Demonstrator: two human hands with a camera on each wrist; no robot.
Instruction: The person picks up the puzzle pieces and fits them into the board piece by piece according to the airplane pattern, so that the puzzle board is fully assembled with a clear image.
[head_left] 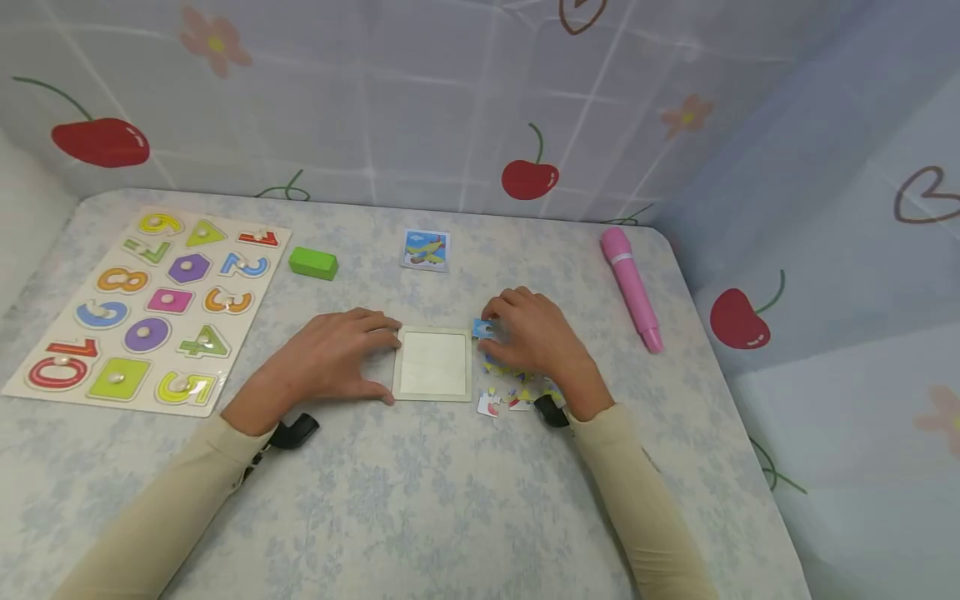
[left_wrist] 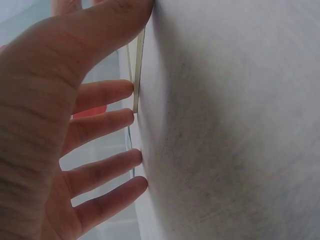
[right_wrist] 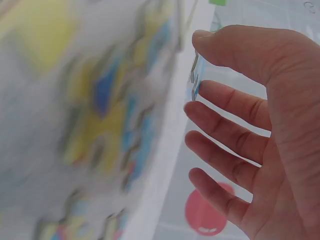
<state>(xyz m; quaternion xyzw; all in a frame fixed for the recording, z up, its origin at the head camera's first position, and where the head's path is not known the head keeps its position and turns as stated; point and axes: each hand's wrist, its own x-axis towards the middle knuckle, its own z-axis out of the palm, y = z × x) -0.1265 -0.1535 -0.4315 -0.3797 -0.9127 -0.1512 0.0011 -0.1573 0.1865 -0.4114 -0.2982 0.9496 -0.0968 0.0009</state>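
Observation:
A small square puzzle tray (head_left: 433, 397) with a pale, bare inside lies flat on the table. At its left side is my left hand (head_left: 330, 354), its fingers extended and the fingertips touching the rim; the left wrist view shows the fingers (left_wrist: 107, 122) spread along the tabletop. My right hand (head_left: 536, 333) pinches a blue jigsaw piece (head_left: 482, 328) between thumb and forefinger, just off the tray's upper right corner. In the right wrist view this piece (right_wrist: 194, 82) is seen edge-on. Several loose jigsaw pieces (head_left: 489, 405) lie beneath and in front of the right hand, partly hidden by it.
Behind the tray lies a small airplane picture card (head_left: 425, 251). A green block (head_left: 313, 263) and a number-and-shape peg board (head_left: 161, 312) are on the left. A pink pen-shaped object (head_left: 632, 287) lies at the right. Patterned curtains (head_left: 420, 100) hang behind the table.

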